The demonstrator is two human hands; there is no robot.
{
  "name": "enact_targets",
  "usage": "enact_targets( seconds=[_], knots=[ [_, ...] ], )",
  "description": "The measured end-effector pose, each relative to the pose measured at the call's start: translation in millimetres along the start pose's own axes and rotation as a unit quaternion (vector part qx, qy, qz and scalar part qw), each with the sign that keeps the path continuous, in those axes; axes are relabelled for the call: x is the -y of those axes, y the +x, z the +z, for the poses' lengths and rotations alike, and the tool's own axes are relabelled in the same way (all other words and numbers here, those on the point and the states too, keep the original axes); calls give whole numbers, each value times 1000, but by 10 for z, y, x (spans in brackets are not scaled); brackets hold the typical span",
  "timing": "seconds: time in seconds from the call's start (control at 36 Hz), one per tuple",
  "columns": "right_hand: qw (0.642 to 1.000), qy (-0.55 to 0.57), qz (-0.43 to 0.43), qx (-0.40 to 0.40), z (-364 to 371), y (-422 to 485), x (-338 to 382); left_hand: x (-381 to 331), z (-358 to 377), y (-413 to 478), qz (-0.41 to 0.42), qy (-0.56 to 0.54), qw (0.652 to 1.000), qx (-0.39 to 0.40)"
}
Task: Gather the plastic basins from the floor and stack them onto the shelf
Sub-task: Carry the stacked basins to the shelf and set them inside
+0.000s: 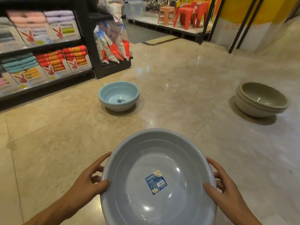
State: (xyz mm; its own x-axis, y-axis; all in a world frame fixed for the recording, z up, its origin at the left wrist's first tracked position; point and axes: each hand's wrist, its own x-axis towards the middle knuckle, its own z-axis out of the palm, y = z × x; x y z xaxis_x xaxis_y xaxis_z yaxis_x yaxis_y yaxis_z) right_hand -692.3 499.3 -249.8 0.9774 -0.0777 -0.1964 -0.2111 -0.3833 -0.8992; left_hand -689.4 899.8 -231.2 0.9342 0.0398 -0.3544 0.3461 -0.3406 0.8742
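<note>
Both hands, left hand (88, 179) and right hand (224, 182), grip grey basin (146, 153) rim; blue basin (118, 96), beige stack (259, 99) on floor (178, 88).

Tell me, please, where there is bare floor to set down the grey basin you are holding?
The widest bare floor lies between the blue basin and the beige basin stack. Another open patch lies between the grey basin and the towel shelf, on the left. It is crowded at that shelf's end, where bagged goods lean.

Place: a household-goods shop is indicated.
Shelving: boxed towels (53, 60) are displayed on black racks (89, 39) at 10 o'clock.
Stock: plastic stools (185, 15) are stacked at 1 o'clock.
Label: a retail sticker (156, 182) is borne by the grey basin (129, 159) at 6 o'clock.
</note>
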Motion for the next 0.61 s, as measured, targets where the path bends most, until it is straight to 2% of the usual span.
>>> enact_targets(
  seconds=[0.17,0.39,0.5,0.61],
  knots=[
    [1000,11,-16,10,-647,-315,1838,-1685,-738,-705,-5,-22,999,-40],
    [999,18,-26,16,-1552,-1131,4516,-4068,-1727,-2172,-12,-47,994,-102],
    [999,11,-11,31,-1787,-1549,5446,-4763,-2076,-2864,-19,-66,988,-139],
    [999,15,-4,38,-1794,-1850,5973,-5062,-2379,-3353,-36,-91,981,-169]
  ],
)
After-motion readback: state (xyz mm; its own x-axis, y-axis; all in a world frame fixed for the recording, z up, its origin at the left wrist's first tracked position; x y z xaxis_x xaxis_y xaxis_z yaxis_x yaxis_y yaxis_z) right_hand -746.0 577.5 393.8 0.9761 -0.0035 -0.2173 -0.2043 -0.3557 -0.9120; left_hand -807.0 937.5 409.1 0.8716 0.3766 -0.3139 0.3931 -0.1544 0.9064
